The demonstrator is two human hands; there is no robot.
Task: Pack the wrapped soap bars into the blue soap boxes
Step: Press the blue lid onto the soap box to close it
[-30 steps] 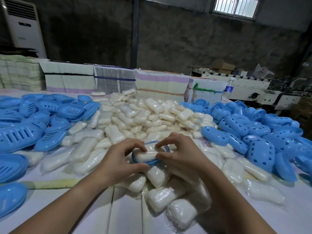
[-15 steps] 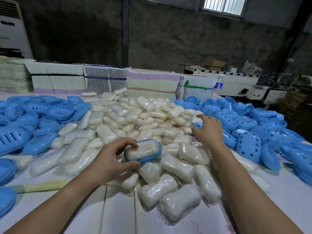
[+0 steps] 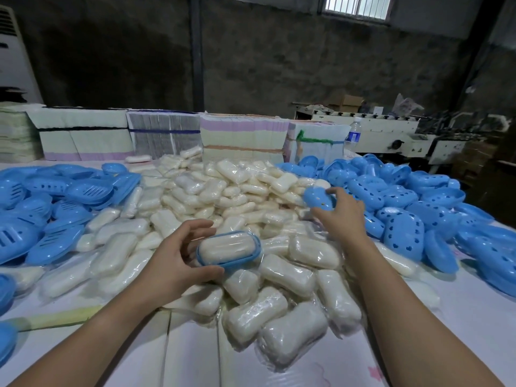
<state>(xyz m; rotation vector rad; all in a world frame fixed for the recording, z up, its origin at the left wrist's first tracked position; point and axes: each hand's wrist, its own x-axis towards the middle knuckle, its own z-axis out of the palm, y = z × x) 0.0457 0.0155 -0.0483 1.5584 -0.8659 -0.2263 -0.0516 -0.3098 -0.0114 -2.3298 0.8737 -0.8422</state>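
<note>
Right in the middle of the desk [image 3: 195, 344] your left hand [image 3: 173, 258] has its grip curled around a blue box base [image 3: 229, 259] with a wrapped soap bar [image 3: 227, 247] sitting inside it, thumb on the near edge and fingers arched over the far end. It's held just above the big heap of wrapped soap bars [image 3: 237, 208], which spills from the far stacks all the way down toward you.

Your right hand [image 3: 343, 216] is reaching out to the right edge of that heap, and its grip is closed on a blue lid [image 3: 318, 199] (the kind with little holes punched in it), fingers wrapped over the top of it. That lid is lifted a bit, right next to the pile of matching blue lids [image 3: 413, 208] covering the right side of the desk.

Over on the left there's another pile, slotted blue trays [image 3: 55, 208], well apart from both hands. Along the back edge sit banded stacks of flat cartons [image 3: 167, 135], and a water bottle [image 3: 353, 134] stands beside the rightmost stack. Behind that is some pale machinery [image 3: 391, 135] and a dark wall with a barred window [image 3: 357, 5] up top.
</note>
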